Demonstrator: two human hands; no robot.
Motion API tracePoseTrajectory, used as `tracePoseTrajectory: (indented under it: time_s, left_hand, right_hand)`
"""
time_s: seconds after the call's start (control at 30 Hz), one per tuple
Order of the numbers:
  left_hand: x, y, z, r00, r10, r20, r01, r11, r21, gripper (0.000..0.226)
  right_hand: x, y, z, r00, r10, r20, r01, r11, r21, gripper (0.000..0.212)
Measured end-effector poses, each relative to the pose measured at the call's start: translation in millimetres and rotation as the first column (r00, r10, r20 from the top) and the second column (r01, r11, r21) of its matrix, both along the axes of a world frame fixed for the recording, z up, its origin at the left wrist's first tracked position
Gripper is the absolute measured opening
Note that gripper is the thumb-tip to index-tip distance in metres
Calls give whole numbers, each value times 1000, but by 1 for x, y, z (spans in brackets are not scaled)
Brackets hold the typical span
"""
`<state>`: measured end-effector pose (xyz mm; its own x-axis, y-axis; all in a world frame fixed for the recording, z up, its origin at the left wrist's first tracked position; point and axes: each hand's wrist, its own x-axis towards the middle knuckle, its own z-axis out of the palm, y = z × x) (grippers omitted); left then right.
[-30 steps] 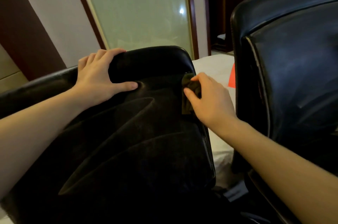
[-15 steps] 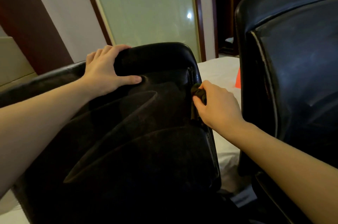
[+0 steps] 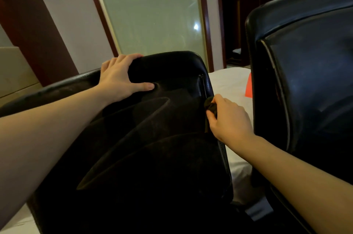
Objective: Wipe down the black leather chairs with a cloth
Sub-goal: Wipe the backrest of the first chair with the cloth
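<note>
A black leather chair [image 3: 152, 157] fills the lower middle of the view, its backrest tilted toward me. My left hand [image 3: 119, 76] grips the top edge of that backrest, thumb pressed into the leather. A small dark cloth [image 3: 210, 106] is bunched in my right hand [image 3: 230, 119], which presses it against the backrest's right side edge. A second black leather chair [image 3: 309, 80] stands upright at the right.
A bed with a white sheet [image 3: 229, 84] lies behind the chairs, with a red-orange item [image 3: 248, 88] on it. A frosted glass panel [image 3: 152, 10] in a dark wooden frame rises behind. A narrow gap separates the two chairs.
My right hand with the cloth has slid down along the chair's right edge. My left hand keeps its hold on the top of the backrest.
</note>
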<state>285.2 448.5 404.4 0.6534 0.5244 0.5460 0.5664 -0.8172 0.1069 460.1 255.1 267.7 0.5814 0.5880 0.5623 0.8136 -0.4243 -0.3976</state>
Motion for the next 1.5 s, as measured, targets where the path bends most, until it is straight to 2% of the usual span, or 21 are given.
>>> tracePoseTrajectory:
  time_s: [0.37, 0.5, 0.67, 0.77, 0.83, 0.9, 0.97, 1.1, 1.23, 1.4, 1.5]
  left_hand:
    - [-2, -7, 2, 1000, -2, 12, 2, 1000, -26, 92]
    - [-5, -15, 2, 1000, -7, 11, 7, 1000, 21, 90]
    - [-14, -31, 4, 998, 30, -61, -25, 997, 78, 91]
    - [-20, -49, -15, 999, 39, 2, -38, 971, 235, 83]
    - [-20, -68, -36, 999, -36, 29, 24, 935, 355, 81]
    - [-12, -86, -54, 994, -89, -66, 108, 902, 419, 87]
    - [-1, -100, -70, 980, -82, -184, 154, 895, 419, 97]
    - [19, -113, -95, 945, -14, -326, 150, 906, 397, 113]
    - [25, -113, -102, 946, 65, -316, 77, 905, 418, 117]
    - [29, -116, -108, 959, 80, -271, 41, 909, 415, 116]
    - [31, -115, -109, 962, 70, -262, 44, 913, 405, 116]
  right_hand:
    - [2, -1, 0, 999, -8, 49, 9, 1000, -19, 27]
    - [-1, -20, -17, 999, 49, 6, -49, 999, 7, 19]
    - [0, -39, -26, 990, 141, 24, -141, 990, -3, 21]
    - [5, -31, 0, 982, 189, -13, -185, 970, 156, 22]
    - [3, -17, 14, 978, 203, -46, -186, 951, 248, 24]
    - [2, -6, 15, 983, 178, -44, -161, 955, 250, 23]
    - [3, -8, 5, 986, 160, -53, -141, 956, 257, 20]
    - [2, -27, -30, 979, 190, -69, -174, 966, 191, 14]
    - [11, -31, -17, 981, 195, -12, -193, 978, 82, 17]
    - [14, -21, -17, 975, 211, -65, -192, 956, 223, 17]
    - [9, -28, -48, 978, 202, -50, -187, 960, 210, 15]
